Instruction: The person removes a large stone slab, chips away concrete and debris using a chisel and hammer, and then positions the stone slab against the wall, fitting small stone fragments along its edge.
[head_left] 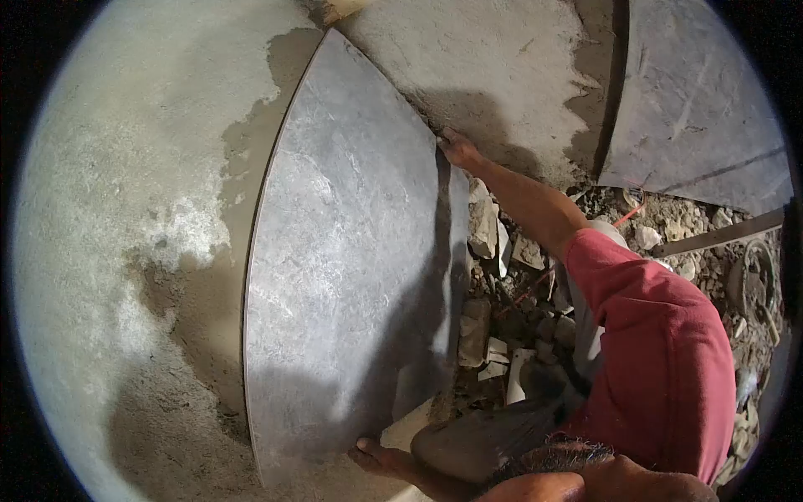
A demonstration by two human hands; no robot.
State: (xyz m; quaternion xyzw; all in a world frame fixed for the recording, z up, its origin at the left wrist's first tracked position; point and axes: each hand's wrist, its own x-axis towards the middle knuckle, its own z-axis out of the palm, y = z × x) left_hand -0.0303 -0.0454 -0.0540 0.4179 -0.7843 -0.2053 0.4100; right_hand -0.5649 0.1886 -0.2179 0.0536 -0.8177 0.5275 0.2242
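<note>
A large grey stone-look slab with a pointed top end leans against the rough wall surface. At its upper side edge, my right hand grips with fingers bent over the rim. My left hand is at the slab's lower edge, its fingers curled against the border and the palm partly hidden. Shadows of an arm and body fall over the slab's lower part.
Plaster with darker damp patches borders the slab on the left. A second grey slab stands at the upper right. Broken stones and rubble lie between the slab and my body, with a flat bar at the right.
</note>
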